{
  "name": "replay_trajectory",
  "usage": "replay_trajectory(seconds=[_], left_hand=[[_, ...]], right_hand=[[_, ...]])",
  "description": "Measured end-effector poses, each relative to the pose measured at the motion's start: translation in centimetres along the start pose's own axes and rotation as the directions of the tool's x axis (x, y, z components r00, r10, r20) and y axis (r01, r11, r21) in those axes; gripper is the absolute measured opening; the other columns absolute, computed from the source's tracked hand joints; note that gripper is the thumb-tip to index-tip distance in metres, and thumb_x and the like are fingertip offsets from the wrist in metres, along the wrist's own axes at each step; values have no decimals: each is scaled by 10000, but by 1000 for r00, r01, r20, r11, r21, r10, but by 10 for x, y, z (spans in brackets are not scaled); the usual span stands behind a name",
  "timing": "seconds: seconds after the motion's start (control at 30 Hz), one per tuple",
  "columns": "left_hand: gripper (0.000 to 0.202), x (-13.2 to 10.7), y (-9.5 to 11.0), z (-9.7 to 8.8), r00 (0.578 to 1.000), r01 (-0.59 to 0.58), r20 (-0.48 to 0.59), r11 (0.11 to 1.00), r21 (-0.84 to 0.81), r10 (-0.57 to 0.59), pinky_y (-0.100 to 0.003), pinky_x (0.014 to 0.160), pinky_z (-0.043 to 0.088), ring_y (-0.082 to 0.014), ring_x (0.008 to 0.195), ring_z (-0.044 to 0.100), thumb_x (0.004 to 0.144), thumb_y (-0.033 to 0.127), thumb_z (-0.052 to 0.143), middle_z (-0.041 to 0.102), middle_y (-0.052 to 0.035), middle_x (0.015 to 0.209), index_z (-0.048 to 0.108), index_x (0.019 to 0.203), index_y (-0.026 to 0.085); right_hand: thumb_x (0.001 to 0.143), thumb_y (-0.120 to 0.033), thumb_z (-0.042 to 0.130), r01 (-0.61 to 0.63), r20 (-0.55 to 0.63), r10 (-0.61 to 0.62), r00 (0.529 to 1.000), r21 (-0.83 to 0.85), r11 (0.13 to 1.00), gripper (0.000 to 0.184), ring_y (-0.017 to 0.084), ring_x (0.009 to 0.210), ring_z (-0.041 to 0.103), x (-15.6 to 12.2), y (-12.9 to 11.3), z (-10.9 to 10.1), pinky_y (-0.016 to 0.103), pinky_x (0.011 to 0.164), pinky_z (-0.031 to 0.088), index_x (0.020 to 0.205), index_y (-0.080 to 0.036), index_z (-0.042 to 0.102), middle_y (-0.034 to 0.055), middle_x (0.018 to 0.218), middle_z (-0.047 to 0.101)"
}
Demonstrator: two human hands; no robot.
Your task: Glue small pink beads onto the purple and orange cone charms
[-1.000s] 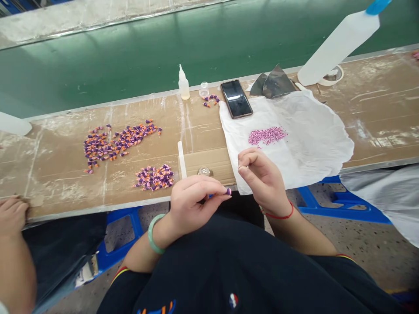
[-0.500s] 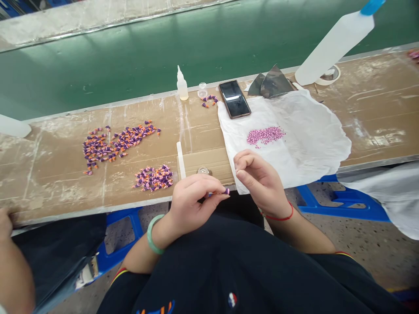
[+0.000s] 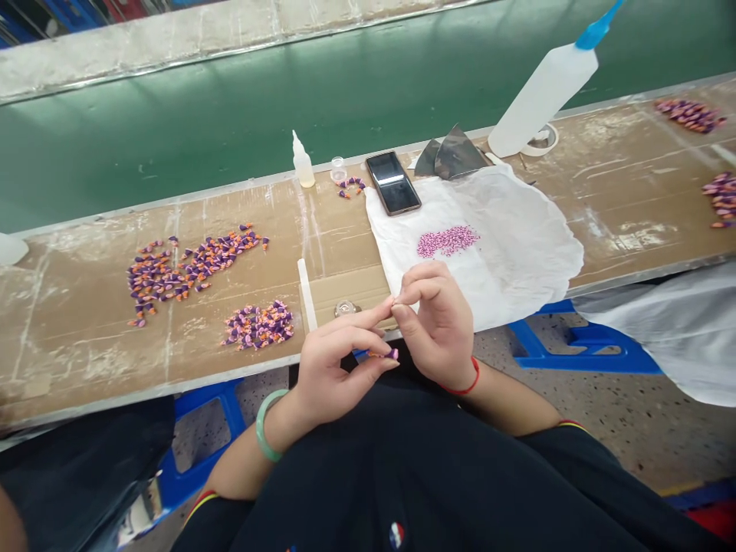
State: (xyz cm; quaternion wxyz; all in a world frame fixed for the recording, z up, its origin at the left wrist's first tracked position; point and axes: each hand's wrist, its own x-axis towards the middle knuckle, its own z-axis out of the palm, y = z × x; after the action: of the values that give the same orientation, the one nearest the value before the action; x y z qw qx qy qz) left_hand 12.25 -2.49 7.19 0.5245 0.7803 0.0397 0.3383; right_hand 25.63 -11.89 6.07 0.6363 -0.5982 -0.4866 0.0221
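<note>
Between thumb and a finger, my left hand (image 3: pixel 333 372) pinches a small purple-and-pink piece (image 3: pixel 392 354), with its index finger stretched out to the right. My right hand (image 3: pixel 438 330) has thumb and index finger pressed together at that fingertip; whatever they hold is too small to make out. A heap of tiny pink bits (image 3: pixel 447 241) lies just beyond the right hand on a white cloth (image 3: pixel 517 238). Left of my left hand is a pile of purple, orange and pink pieces (image 3: pixel 258 325). A small round metallic object (image 3: pixel 345 308) sits behind the hands, partly covered.
A larger spread of purple-and-orange pieces (image 3: pixel 189 268) occupies the left. Along the back stand a dropper bottle (image 3: pixel 302 162), a phone (image 3: pixel 393 182), dark sheet scraps (image 3: pixel 457 156), a big blue-tipped bottle (image 3: pixel 543 100) and a tape roll (image 3: pixel 542 141). A white strip (image 3: pixel 307 295) lies mid-table.
My right hand has moved left, bringing its pinched fingertips against my left index finger, which has straightened out. The left hand keeps its piece. The whole view has shifted slightly.
</note>
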Motion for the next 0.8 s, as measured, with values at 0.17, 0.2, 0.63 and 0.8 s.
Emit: replay_trajectory(seconds=[0.17,0.2,0.63,0.8], left_hand=[[107,-1,-1,-1,999,47,7,998,-38,-47,-340,890,601,-261,1082,727,834,120,751,781,-125,1079,678,817,198],[97,-1,-1,-2,998,69,6,995,-70,-69,-351,912,598,-260,1088,724,840,132,749,781,-121,1080,680,822,198],[72,3,3,0,942,319,14,878,-357,-336,-287,806,597,-197,910,733,844,222,767,774,-95,1032,726,800,183],[92,6,3,1,922,351,-78,905,-239,-378,-215,543,498,-118,596,615,842,230,747,707,-26,735,720,770,180]], right_hand=[[890,-124,587,62,37,-61,997,-31,998,178,222,877,540,3,5,-6,426,760,457,962,-283,555,29,862,516],[892,-117,582,88,66,-86,994,-41,995,213,225,895,548,4,6,-9,433,766,465,1005,-297,570,35,891,536],[927,-234,606,-188,147,153,977,272,944,73,209,969,560,-2,10,-8,408,877,477,879,-274,644,37,956,588],[854,-361,723,-553,299,474,828,576,602,151,157,822,522,-6,2,1,301,733,481,794,-244,648,26,925,526]])
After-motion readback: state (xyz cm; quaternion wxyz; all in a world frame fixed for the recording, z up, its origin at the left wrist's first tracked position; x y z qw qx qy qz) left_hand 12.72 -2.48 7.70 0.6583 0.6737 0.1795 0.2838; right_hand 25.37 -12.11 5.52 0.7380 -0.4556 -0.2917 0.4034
